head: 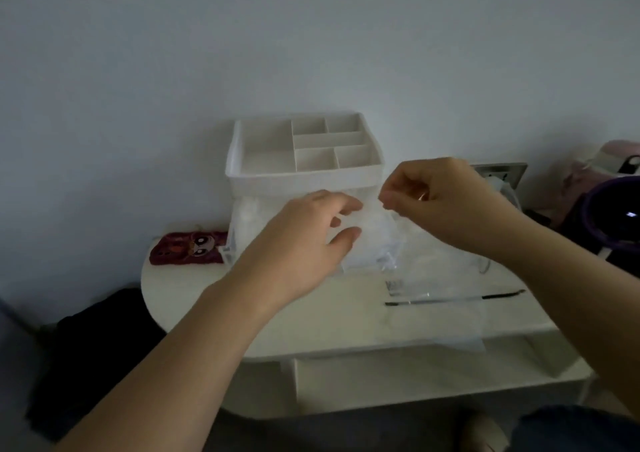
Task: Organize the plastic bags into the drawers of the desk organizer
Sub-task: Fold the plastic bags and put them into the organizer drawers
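Observation:
A white desk organizer (304, 174) with an open divided top tray stands at the back of a white table (329, 323), against the wall. A clear drawer (239, 233) is pulled out below it, holding translucent plastic bags (377, 240). My left hand (308, 240) rests on the bags with fingers spread and the thumb under an edge. My right hand (436, 198) pinches the upper corner of a bag between thumb and forefinger. More clear bags (446, 320) lie flat on the table at the right, one with a dark zip strip.
A dark red pouch with cartoon eyes (188, 247) lies left of the organizer. A dark purple round object (613, 209) and pink items sit at the far right. Dark cloth (97, 347) lies on the floor at the left. A lower white shelf (415, 379) sits under the tabletop.

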A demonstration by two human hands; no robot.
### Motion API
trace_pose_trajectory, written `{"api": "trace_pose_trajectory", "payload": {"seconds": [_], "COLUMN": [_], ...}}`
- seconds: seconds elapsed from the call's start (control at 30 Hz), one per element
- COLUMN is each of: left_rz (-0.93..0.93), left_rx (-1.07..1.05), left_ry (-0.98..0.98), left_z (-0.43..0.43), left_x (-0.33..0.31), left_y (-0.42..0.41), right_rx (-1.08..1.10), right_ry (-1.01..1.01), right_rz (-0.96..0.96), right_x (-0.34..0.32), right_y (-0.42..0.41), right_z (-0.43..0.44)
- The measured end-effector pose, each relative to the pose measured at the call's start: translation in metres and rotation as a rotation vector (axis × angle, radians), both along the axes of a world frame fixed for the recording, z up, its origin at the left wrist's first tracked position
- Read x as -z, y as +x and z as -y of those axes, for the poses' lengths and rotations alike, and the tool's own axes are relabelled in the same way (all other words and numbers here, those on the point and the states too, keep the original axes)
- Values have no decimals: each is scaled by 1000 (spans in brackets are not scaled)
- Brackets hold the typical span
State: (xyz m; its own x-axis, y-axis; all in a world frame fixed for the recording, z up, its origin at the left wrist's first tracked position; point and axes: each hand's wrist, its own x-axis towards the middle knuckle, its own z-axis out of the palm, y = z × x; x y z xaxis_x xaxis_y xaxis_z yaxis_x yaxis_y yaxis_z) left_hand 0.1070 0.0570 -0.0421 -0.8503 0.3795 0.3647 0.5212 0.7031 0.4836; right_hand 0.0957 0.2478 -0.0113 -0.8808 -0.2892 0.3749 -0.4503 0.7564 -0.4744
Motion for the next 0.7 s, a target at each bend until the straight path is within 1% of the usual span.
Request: {"api": "trace_pose_trajectory", "payload": {"seconds": [0.07,0.1,0.17,0.2,0.27,0.37,0.47,0.6,0.7], "left_rz": [15,54,118,135,155,172,176,226,256], "left_rx": [130,190,264,278,285,262,250,242,242], "left_ry": [41,33,-26,-65,-160,-365,-524,-571,-573], "left_z": [-11,-19,-31,-37,-50,-62,-69,-72,-72], "left_x": [8,16,31,41,64,100,128,142,147], "left_y": [16,22,24,22,17,7,2,0,-1], "right_rx": [35,60,106,124,111,-3,-24,-32,4], "right_ry": [-44,-48,-32,7,155,357,514,646,639], "right_rz": [-13,8,69,110,218,400,496,527,556], "right_x": [17,30,53,64,87,121,147,156,151], "right_y": [5,7,5,4,5,11,14,13,12], "right_z": [-18,-31,-51,-60,-76,-88,-92,-89,-93]}}
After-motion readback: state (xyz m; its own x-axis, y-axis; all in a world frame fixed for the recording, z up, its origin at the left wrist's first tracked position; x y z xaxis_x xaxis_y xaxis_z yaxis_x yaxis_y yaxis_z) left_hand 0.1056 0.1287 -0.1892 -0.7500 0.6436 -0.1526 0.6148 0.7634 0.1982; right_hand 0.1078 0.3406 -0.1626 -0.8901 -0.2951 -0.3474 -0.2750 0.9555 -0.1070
